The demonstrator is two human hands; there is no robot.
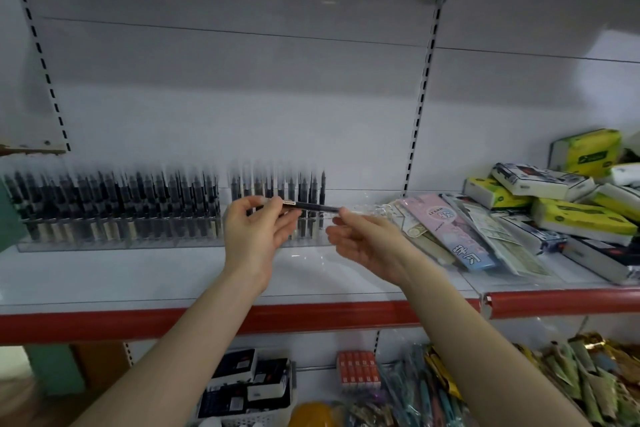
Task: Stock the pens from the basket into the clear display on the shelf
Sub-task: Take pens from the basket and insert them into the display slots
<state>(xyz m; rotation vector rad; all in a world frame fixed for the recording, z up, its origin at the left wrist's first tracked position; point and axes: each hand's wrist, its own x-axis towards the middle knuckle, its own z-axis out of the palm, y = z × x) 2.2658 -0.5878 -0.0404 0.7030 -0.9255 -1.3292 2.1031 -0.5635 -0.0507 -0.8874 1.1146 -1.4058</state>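
Note:
A dark pen lies level between my two hands in front of the shelf. My left hand pinches its gold-banded end. My right hand holds the other end, along with a crinkled clear wrapper that trails off to the right. Behind the hands, the clear display stands on the white shelf, packed with several upright dark pens. A white basket with dark boxes shows at the bottom edge, below the shelf.
Flat stationery packets and stacked yellow-and-white boxes crowd the right of the shelf. The shelf has a red front edge. On the lower shelf sit orange boxes and bundles of wrapped items.

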